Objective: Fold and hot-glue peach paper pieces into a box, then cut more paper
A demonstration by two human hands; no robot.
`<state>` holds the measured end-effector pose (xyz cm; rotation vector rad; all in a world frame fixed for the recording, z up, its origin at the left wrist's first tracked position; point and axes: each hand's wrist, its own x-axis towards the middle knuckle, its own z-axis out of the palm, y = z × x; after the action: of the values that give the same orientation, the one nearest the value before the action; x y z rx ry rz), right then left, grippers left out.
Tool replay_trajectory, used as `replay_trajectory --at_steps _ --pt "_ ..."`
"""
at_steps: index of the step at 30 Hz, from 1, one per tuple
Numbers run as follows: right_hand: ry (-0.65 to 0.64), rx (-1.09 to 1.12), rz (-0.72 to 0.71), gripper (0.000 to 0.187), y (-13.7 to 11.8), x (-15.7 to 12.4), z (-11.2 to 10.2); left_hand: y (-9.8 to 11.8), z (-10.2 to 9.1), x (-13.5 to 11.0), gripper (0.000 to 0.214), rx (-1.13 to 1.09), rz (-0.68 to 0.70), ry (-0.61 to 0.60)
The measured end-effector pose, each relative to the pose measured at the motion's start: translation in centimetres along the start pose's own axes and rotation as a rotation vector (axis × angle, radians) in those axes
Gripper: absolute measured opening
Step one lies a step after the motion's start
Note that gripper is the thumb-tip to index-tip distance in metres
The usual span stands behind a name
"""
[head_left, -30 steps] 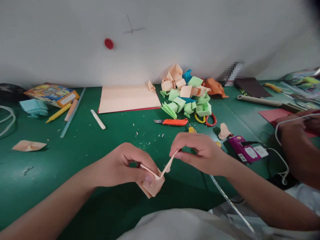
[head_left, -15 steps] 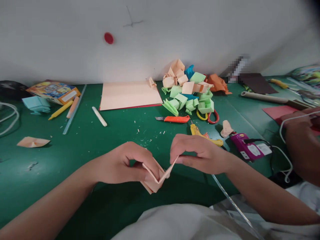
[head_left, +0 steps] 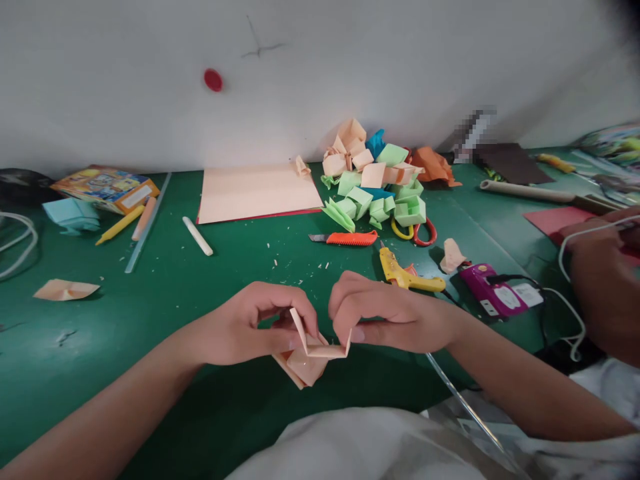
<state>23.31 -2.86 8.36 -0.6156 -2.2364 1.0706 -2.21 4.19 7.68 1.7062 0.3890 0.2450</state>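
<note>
A small folded peach paper piece (head_left: 310,357) hangs just above the green table (head_left: 165,313), near its front edge. My left hand (head_left: 255,327) pinches its left side, thumb and forefinger closed on a raised flap. My right hand (head_left: 385,313) pinches the right flap and has it folded down and inward. Both hands nearly meet over the paper.
A peach sheet (head_left: 257,193) lies at the back, beside a heap of folded green and peach papers (head_left: 377,187). An orange cutter (head_left: 350,238), scissors (head_left: 417,233), a yellow glue gun (head_left: 407,277) and a purple device (head_left: 493,293) lie behind my right hand. Another person's arm (head_left: 605,293) holds a white cable at right.
My right hand has brought the paper's right flap from stretched up and out to folded down toward my left hand. The two hands have closed in on each other.
</note>
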Motion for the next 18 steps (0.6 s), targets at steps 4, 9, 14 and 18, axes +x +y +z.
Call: replay_trajectory --at_steps 4,9,14,18 --pt "0.002 0.043 0.020 0.029 0.25 0.05 -0.08 -0.12 0.54 0.02 0.008 -0.046 -0.015 -0.040" --pt "-0.094 0.099 0.021 0.034 0.40 0.43 0.03 -0.28 0.74 0.08 0.008 -0.049 -0.004 -0.066" --pt "-0.020 -0.023 -0.006 0.029 0.64 0.35 0.25 0.03 0.19 -0.14 0.010 0.161 0.017 -0.066" --pt "0.024 -0.263 -0.068 0.024 0.84 -0.34 0.88 0.33 0.30 -0.76 0.016 0.329 0.052 -0.014"
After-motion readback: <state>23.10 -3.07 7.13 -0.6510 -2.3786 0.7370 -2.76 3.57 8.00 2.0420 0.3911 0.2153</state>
